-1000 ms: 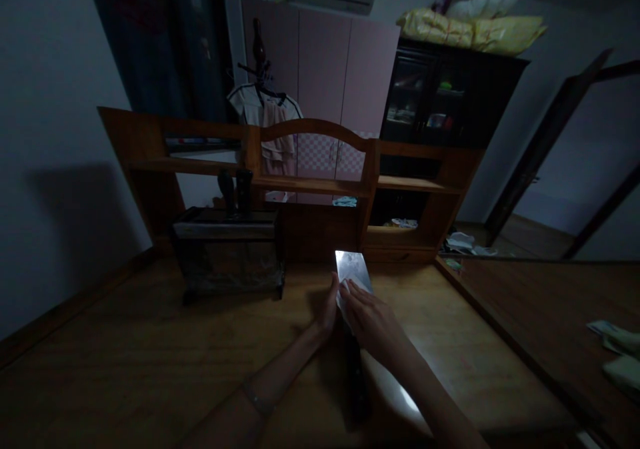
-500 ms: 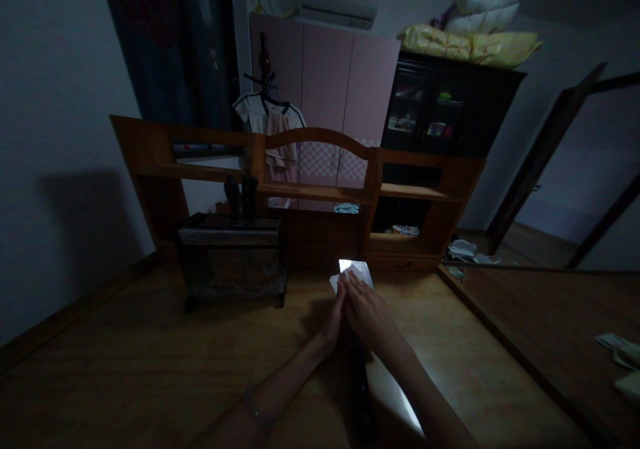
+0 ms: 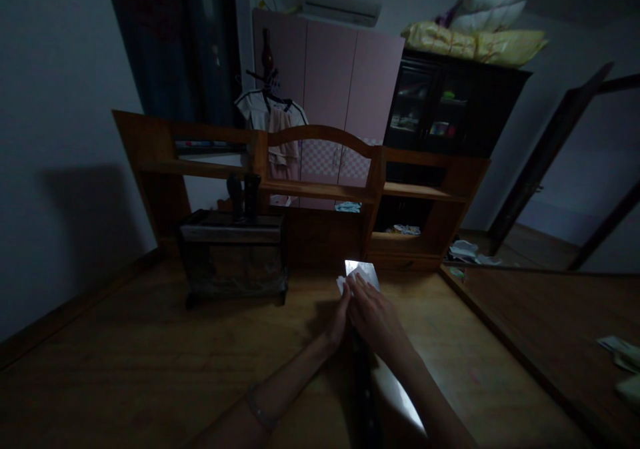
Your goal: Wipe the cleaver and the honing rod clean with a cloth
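A broad-bladed kitchen knife (image 3: 373,277) is held out in front of me, its bright blade end pointing away. Its black riveted handle (image 3: 366,395) points back toward me, with no hand around it. My left hand (image 3: 339,322) closes from the left side on a folded white tissue (image 3: 341,285) against the blade. From above and the right, my right hand (image 3: 375,315) presses its fingers over the tissue and blade. The fingers hide most of the tissue and the middle of the knife. A knife block (image 3: 233,255) with see-through sides stands to the left, two black knife handles (image 3: 243,197) sticking up from it.
The wooden tabletop (image 3: 150,355) has a raised edge (image 3: 500,342) on the right. Behind it rises a wooden shelf frame (image 3: 320,192). Papers (image 3: 623,355) lie on the brown surface at right. Farther back are a pink wardrobe (image 3: 327,69) and a dark cabinet (image 3: 450,109).
Both hands, the tissue and the knife appear slightly farther right. The whole view has shifted a little, and the grip looks the same.
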### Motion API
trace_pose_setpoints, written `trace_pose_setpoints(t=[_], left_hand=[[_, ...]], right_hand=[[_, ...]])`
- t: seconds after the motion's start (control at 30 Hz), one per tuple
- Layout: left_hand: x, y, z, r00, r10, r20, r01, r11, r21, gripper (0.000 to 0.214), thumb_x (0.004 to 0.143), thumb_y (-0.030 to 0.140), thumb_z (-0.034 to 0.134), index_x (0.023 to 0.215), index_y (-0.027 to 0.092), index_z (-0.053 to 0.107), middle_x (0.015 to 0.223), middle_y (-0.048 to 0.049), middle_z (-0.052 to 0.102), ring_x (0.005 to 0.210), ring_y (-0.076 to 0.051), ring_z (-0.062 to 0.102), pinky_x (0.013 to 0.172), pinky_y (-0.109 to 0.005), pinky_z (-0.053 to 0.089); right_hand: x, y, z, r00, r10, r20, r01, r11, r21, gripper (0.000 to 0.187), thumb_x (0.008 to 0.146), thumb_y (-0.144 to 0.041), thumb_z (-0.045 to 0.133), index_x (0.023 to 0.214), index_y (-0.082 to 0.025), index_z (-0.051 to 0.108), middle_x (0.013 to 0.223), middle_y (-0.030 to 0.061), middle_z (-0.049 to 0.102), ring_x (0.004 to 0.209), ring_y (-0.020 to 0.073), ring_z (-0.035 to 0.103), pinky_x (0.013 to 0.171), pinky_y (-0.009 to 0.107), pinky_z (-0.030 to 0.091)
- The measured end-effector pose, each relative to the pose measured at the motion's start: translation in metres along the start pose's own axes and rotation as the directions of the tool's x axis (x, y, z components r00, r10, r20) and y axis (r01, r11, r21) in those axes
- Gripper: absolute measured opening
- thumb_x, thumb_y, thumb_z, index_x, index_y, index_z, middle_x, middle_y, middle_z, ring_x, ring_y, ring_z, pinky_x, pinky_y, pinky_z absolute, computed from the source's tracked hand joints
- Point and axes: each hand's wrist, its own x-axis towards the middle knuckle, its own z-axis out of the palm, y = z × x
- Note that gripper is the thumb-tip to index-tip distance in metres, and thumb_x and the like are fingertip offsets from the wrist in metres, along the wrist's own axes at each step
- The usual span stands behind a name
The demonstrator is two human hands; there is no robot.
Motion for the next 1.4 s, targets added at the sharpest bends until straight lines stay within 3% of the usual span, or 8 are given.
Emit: trace_pose_setpoints(t=[0.3,0.53,0.97,1.13,1.4], left_hand=[[-0.006,0.003,0.002,0.992,-0.126,0.025,0.125,0.992,0.028,0.063,0.088,0.056,0.040,0.128,0.010,0.052,0.122,-0.0135,0.060,0.128,-0.026,0.042,0.112,-0.039,0.024],[-0.003,-0.001,-0.001,0.997,-0.018,-0.076,0.022,0.999,0.047,0.054,0.090,0.048,0.045,0.130,0.013,0.051,0.130,-0.0093,0.055,0.132,-0.021,0.036,0.114,-0.032,0.018],[-0.005,0.003,0.006,1.000,-0.004,0.003,0.004,0.999,0.050,0.050,0.092,0.045,0.042,0.127,0.013,0.054,0.132,-0.0090,0.053,0.134,-0.021,0.032,0.115,-0.034,0.015],[-0.002,0.001,0.005,0.999,-0.030,0.039,0.029,0.999,0.034,0.056,0.091,0.052,0.039,0.126,0.011,0.055,0.130,-0.0117,0.055,0.133,-0.023,0.035,0.114,-0.036,0.017],[-0.003,0.001,0.003,1.000,-0.021,-0.016,0.022,0.999,0.040,0.053,0.091,0.047,0.042,0.131,0.014,0.050,0.131,-0.0085,0.054,0.133,-0.020,0.035,0.114,-0.032,0.017]], right_hand=[[-0.012,0.004,-0.001,0.996,0.075,-0.055,-0.071,0.995,0.077,0.045,0.094,-0.023,0.039,0.139,-0.023,0.034,0.141,0.0092,0.044,0.129,0.0221,0.043,0.103,0.041,0.042],[-0.009,0.000,-0.002,0.998,0.064,-0.025,-0.062,0.997,0.047,0.047,0.093,-0.020,0.041,0.139,-0.022,0.037,0.145,0.0094,0.038,0.134,0.0217,0.034,0.107,0.042,0.037],[-0.012,0.001,-0.001,0.996,0.087,-0.014,-0.086,0.995,0.057,0.047,0.092,-0.020,0.040,0.139,-0.021,0.037,0.144,0.0095,0.040,0.133,0.0224,0.036,0.106,0.043,0.039],[-0.015,0.001,0.000,0.995,0.091,-0.031,-0.089,0.994,0.069,0.045,0.093,-0.020,0.039,0.138,-0.021,0.038,0.144,0.0098,0.039,0.133,0.0224,0.036,0.107,0.043,0.038],[-0.012,0.002,0.001,0.997,0.075,-0.020,-0.074,0.997,0.034,0.047,0.091,-0.017,0.040,0.138,-0.019,0.039,0.145,0.0103,0.039,0.136,0.0226,0.031,0.109,0.044,0.034]])
